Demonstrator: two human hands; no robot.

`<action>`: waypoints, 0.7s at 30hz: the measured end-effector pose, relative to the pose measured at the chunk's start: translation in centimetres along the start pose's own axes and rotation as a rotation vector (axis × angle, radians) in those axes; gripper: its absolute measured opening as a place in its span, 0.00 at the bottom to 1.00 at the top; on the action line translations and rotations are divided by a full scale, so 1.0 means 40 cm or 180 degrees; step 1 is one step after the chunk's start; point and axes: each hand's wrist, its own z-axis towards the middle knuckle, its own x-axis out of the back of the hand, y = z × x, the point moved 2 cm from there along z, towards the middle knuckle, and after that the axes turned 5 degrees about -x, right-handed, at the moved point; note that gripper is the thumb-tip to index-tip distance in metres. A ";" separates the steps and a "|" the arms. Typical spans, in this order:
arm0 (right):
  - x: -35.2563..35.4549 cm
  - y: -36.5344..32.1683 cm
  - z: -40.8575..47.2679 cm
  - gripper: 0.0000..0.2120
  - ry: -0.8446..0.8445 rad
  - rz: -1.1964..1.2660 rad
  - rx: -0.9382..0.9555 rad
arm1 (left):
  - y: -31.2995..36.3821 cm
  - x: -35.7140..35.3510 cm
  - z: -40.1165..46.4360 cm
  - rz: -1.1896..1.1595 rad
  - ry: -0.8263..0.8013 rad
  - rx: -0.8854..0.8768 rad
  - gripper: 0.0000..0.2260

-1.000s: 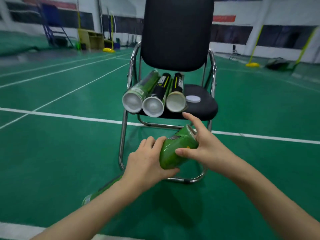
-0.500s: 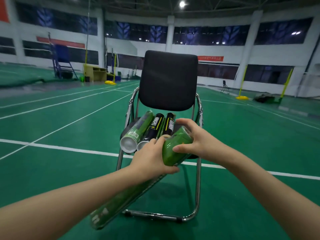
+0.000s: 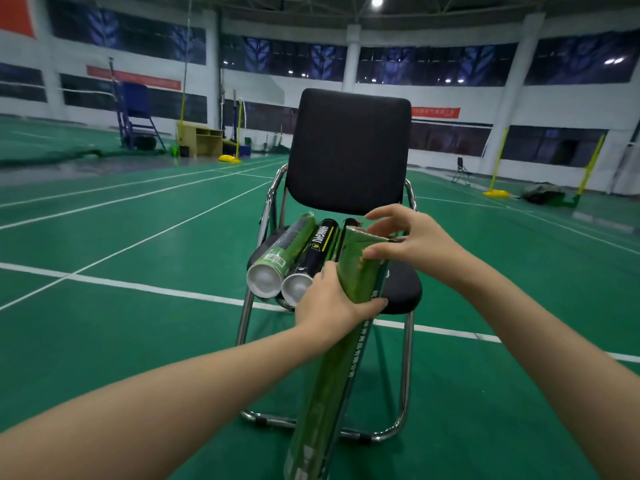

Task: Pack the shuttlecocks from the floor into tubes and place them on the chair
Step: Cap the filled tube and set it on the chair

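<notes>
I hold a long green shuttlecock tube (image 3: 330, 386) slanted in front of the black chair (image 3: 349, 150), its upper end over the seat. My left hand (image 3: 332, 306) grips the tube below that end. My right hand (image 3: 408, 240) pinches the tube's top rim, thumb on the side and fingers curled over the opening. Three tubes lie side by side on the seat: a green tube (image 3: 280, 258), a black tube (image 3: 311, 261), and a third one mostly hidden behind the held tube. No shuttlecocks are visible.
The chair has chrome legs (image 3: 403, 393) and stands on a green court floor (image 3: 121, 341) with white lines. Far back are yellow net posts (image 3: 495, 168), a wooden desk (image 3: 201, 142) and a blue umpire stand (image 3: 136, 116).
My view has risen and the chair now sits lower in it. The held tube has tipped more upright and its top has moved up over the seat, with both hands still on it.
</notes>
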 end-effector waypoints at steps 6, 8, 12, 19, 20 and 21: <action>-0.003 0.088 0.065 0.18 0.0178 0.0434 -0.0221 | -0.044 -0.013 0.034 -0.0269 0.0027 0.0283 0.32; -0.012 0.145 0.091 0.17 0.0327 0.0554 -0.0377 | -0.058 -0.014 0.043 -0.0418 0.0064 0.0321 0.31; -0.060 0.288 0.131 0.19 0.0554 0.0506 -0.0766 | -0.078 -0.026 0.046 -0.0556 0.0014 0.0277 0.29; -0.156 0.477 0.181 0.31 0.0674 0.0013 -0.1398 | -0.093 -0.061 0.058 -0.0471 -0.0108 0.0156 0.28; -0.166 0.491 0.192 0.32 0.0767 -0.0052 -0.1481 | -0.096 -0.063 0.058 -0.0494 -0.0104 0.0175 0.28; -0.174 0.498 0.203 0.33 0.0854 -0.0145 -0.1564 | -0.100 -0.064 0.058 -0.0521 -0.0078 0.0200 0.28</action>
